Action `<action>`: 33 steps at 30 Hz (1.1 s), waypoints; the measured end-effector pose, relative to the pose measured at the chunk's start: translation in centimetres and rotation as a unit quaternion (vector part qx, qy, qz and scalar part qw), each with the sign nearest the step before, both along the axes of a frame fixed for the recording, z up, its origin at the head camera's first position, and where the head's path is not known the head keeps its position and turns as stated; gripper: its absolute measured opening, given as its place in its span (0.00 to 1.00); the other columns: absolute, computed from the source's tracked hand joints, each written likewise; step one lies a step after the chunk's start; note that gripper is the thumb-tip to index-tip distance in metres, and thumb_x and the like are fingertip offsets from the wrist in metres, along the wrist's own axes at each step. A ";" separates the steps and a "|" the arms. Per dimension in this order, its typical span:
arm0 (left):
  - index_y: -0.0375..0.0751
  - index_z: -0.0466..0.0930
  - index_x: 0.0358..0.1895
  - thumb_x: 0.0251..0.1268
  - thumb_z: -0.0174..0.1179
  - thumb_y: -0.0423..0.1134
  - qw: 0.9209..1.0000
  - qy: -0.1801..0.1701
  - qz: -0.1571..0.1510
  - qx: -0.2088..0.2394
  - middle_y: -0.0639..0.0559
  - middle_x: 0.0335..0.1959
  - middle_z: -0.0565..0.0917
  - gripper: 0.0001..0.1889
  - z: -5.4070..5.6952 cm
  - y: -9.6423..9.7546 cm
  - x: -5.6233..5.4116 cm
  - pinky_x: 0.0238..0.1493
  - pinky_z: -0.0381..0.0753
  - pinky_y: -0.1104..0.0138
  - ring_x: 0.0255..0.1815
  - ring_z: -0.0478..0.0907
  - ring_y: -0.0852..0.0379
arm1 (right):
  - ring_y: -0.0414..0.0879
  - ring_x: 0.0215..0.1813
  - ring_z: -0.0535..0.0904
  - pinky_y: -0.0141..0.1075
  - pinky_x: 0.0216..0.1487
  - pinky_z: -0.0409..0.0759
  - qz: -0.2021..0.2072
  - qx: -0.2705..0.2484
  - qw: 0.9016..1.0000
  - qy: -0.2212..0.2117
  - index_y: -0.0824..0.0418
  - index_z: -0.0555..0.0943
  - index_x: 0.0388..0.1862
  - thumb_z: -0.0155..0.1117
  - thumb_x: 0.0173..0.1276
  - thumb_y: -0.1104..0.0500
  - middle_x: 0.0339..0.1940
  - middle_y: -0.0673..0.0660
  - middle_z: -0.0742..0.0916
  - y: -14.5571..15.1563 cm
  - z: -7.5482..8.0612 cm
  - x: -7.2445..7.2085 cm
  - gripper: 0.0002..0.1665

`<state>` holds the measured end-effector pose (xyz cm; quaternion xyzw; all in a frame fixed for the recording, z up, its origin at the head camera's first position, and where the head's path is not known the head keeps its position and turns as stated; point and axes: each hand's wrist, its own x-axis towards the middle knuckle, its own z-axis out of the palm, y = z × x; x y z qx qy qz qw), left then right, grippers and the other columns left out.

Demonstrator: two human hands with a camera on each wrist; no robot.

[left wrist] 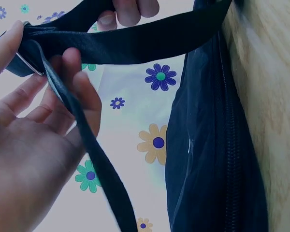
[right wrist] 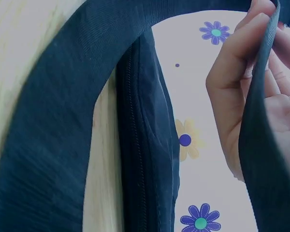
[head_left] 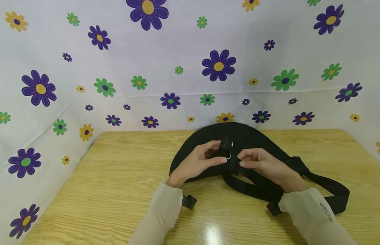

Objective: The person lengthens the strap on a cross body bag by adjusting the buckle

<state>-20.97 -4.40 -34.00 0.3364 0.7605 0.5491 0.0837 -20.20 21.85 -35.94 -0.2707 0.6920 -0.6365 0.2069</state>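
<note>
Going by the head view, left hand (head_left: 196,162) and right hand (head_left: 266,166) both pinch the strap (head_left: 225,147), bag (head_left: 254,137) just beyond them, while left wrist shows the ring (left wrist: 30,64) in that left-hand pinch, right wrist the zipper (right wrist: 135,130) off beside the right hand.

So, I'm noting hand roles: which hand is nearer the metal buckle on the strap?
Left. The left hand holds the strap at the metal buckle; the right hand is apart from it, to its right in the head view.
</note>
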 end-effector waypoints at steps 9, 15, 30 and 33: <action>0.32 0.70 0.70 0.72 0.61 0.31 0.998 -0.004 -0.054 0.021 0.40 0.54 0.82 0.26 -0.3 0.3 -0.1 0.56 0.78 0.62 0.53 0.78 0.60 | 0.43 0.24 0.63 0.41 0.25 0.54 -0.019 0.034 0.999 -0.009 0.61 0.79 0.41 0.56 0.76 0.69 0.24 0.48 0.74 -1.2 -0.3 0.2 0.06; 0.33 0.70 0.71 0.73 0.61 0.33 0.999 -0.016 -0.046 0.004 0.42 0.53 0.83 0.26 -0.2 0.4 0.1 0.55 0.77 0.67 0.52 0.78 0.61 | 0.42 0.28 0.68 0.35 0.27 0.61 -0.034 0.019 0.999 -0.005 0.58 0.80 0.40 0.55 0.76 0.69 0.26 0.48 0.77 -1.3 -0.2 0.4 0.09; 0.35 0.76 0.62 0.73 0.63 0.35 0.999 0.007 -0.047 -0.027 0.45 0.51 0.84 0.18 -0.5 0.6 0.1 0.54 0.77 0.67 0.51 0.80 0.60 | 0.39 0.39 0.81 0.30 0.41 0.80 0.010 -0.076 0.997 -0.016 0.55 0.83 0.45 0.51 0.79 0.70 0.37 0.48 0.85 -1.0 0.6 0.5 0.15; 0.35 0.76 0.62 0.73 0.63 0.35 0.999 0.015 -0.038 -0.019 0.46 0.50 0.84 0.18 -0.4 0.3 0.0 0.52 0.78 0.66 0.50 0.79 0.60 | 0.40 0.38 0.80 0.31 0.41 0.79 0.004 -0.044 0.999 -0.018 0.55 0.83 0.46 0.52 0.79 0.68 0.36 0.48 0.85 -0.6 0.5 0.4 0.13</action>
